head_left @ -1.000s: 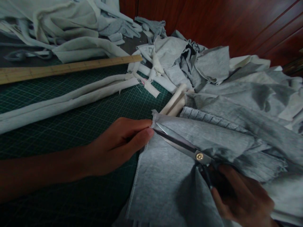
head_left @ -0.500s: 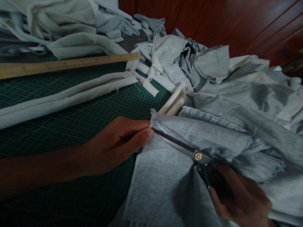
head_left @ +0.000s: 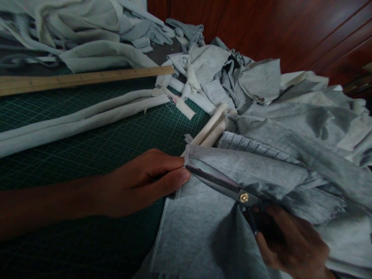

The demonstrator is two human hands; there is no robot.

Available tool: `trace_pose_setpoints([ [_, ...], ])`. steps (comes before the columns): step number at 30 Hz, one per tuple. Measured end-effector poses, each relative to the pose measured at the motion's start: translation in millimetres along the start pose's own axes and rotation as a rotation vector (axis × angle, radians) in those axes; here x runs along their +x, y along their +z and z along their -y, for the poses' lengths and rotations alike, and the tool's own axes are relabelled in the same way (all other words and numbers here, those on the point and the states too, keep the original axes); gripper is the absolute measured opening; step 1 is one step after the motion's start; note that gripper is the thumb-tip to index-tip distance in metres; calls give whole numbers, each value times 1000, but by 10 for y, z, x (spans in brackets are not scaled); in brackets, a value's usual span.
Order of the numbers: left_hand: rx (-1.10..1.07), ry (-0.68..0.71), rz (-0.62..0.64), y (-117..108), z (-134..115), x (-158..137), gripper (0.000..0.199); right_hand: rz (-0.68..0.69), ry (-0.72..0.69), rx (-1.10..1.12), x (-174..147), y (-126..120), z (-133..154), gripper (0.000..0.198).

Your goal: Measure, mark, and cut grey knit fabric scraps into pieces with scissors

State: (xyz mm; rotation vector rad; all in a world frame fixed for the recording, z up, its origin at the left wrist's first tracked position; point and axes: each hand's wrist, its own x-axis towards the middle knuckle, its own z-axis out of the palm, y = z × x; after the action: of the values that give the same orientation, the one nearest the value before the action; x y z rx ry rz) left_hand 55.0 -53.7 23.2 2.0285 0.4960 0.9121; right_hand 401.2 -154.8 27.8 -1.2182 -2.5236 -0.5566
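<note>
Between thumb and fingers, my left hand (head_left: 151, 180) pinches the stitched edge of a grey cloth (head_left: 200, 224). My right hand (head_left: 293, 240) grips the dark handles of a pair of scissors (head_left: 221, 180), whose gold pivot screw shows. The blades lie nearly closed along the cloth near its upper corner, tips close beside my left thumb. A small scrap of fabric (head_left: 188, 138) sits just beyond that corner. Part of my right hand's fingers is hidden in the handle loops.
A green cutting mat (head_left: 124, 128) with grid lines lies under the work. On it are a wooden ruler (head_left: 87, 78) and a long pale fabric strip (head_left: 81, 116). Heaped grey and cream cloth (head_left: 290, 112) fills the right side, before a reddish wooden panel (head_left: 261, 31).
Both hands, the scissors and the cloth corner have shifted slightly down. The scissor blades have closed somewhat, and a small scrap now lies apart from the corner.
</note>
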Motion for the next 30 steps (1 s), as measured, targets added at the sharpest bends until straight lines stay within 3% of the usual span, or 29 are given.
trace_pose_setpoints([
  [12, 32, -8, -9, 10, -1, 31, 35, 93, -35, -53, -21, -73, 47, 10],
  [19, 7, -30, 62, 33, 27, -11, 38, 47, 80, -32, 40, -68, 49, 6],
  [25, -8, -105, 9, 21, 29, -21, 42, 51, 86, 6, 4, -50, 42, 9],
  [30, 0, -84, -60, 12, 18, -16, 41, 8, 64, 6, -73, -20, 23, 15],
])
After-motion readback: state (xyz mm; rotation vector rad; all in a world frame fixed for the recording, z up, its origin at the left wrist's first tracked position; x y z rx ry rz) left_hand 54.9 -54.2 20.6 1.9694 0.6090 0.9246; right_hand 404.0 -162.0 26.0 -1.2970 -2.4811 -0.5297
